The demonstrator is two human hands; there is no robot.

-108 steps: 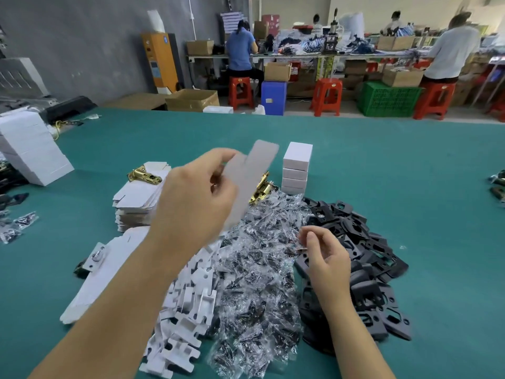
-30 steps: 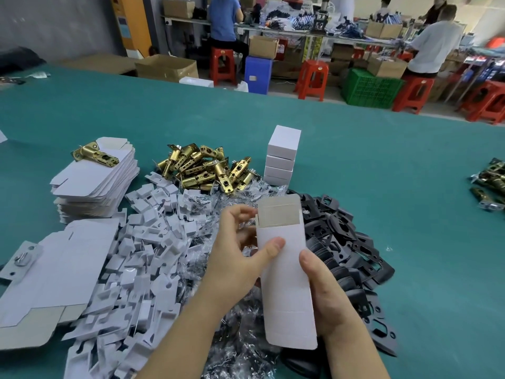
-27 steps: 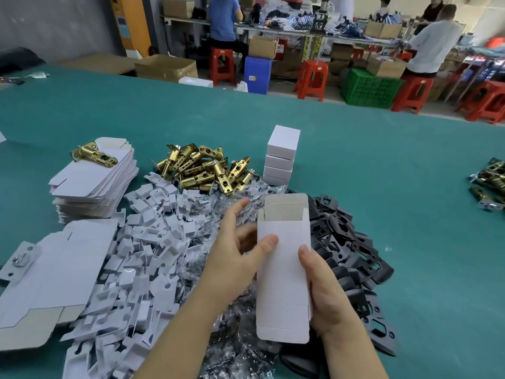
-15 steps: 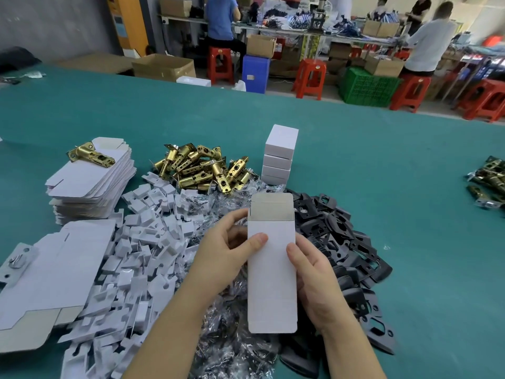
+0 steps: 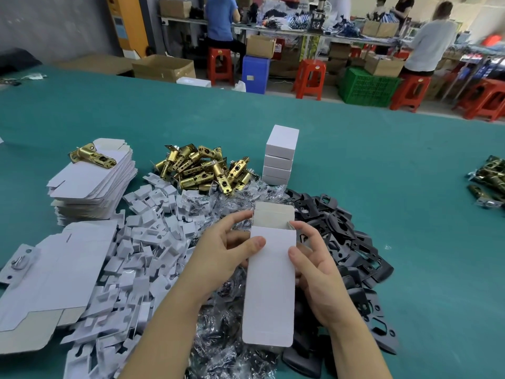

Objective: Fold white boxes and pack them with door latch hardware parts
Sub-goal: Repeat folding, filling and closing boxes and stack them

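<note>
**Bench stock, one box being held in both hands**

White box (image 5: 269, 291): being held upright above the bench (image 5: 382, 165), top flap standing open, brown inside showing; left hand (image 5: 221, 258) gripping its left edge, thumb lying on the white front, other fingers curling behind; right hand (image 5: 317, 272) gripping its right edge, thumb on the front, one fingertip touching the top right corner.

Flat box blanks (image 5: 93, 181): sitting in a stack at left; one brass latch (image 5: 91, 157) lying on top.

Further blanks (image 5: 54, 274): lying flat nearer the person, one silver part resting on their left end.

White card inserts (image 5: 142, 242): lying heaped left of the hands.

Brass latches (image 5: 205, 170): lying piled beyond the inserts.

Clear bags of small parts (image 5: 221, 337): lying heaped under the forearms.

Black plates (image 5: 352, 253): lying piled at right, under and beyond the right hand.

Closed white boxes (image 5: 280, 154): standing stacked beside the brass pile.

Bagged latches (image 5: 489, 179): lying at the far right edge.
</note>
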